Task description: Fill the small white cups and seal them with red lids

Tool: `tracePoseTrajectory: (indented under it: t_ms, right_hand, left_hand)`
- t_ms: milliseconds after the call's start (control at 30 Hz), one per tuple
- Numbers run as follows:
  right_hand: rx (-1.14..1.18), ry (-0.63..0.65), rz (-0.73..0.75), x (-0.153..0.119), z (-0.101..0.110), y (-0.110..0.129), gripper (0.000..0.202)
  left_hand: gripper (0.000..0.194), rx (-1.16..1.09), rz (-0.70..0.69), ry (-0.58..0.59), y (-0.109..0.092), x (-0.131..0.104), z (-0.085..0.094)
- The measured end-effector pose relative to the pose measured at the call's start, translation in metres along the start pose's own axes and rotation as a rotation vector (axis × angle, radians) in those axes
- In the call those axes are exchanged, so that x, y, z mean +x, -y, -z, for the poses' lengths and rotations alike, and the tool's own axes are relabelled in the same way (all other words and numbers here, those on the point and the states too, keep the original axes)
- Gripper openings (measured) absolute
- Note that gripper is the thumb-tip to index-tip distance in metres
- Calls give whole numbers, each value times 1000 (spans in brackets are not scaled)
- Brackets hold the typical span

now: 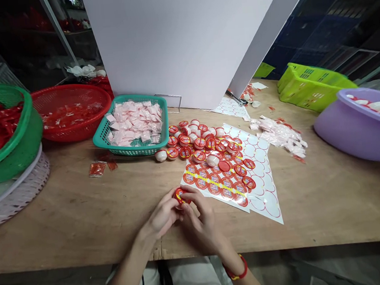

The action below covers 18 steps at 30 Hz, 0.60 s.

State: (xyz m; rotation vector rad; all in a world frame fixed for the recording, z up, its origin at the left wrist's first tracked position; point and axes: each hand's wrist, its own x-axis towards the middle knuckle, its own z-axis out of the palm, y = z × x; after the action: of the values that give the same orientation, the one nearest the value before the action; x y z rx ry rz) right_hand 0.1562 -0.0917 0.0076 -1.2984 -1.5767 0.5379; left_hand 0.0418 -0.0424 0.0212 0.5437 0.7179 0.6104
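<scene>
Both hands meet over the near middle of the wooden table (83, 214). My left hand (161, 217) and my right hand (200, 221) together hold a small round red-topped cap (180, 195) with a sticker on it, fingertips pressed around its rim. Just right of the hands lies a sticker sheet (220, 182) with red round stickers, partly peeled. Behind it sits a pile of several red-labelled caps (200, 144).
A teal basket (132, 145) of pink sachets stands behind the hands. Red basket (70, 111) and green basket (12, 131) sit at left, a purple bowl (352, 132) and a lime crate (311, 87) at right. A white board (184, 41) rises at the back. Loose sachets (282, 136) lie right of the caps.
</scene>
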Motion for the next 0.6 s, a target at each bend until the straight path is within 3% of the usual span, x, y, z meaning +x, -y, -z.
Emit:
tracePoseTrajectory:
  t_ms: [100, 333, 500, 600]
  right_hand:
    - [41, -75, -10, -7, -5, -8, 20]
    - [22, -116, -16, -14, -11, -4, 22]
    - [77, -222, -82, -18, -10, -4, 17]
    - [57, -238, -28, -18, -8, -3, 16]
  left_hand:
    - [40, -127, 22, 71, -5, -4, 1]
    - [43, 58, -48, -67, 1, -5, -2]
    - [33, 162, -84, -30, 0, -5, -1]
    - [31, 180, -79, -45, -2, -7, -3]
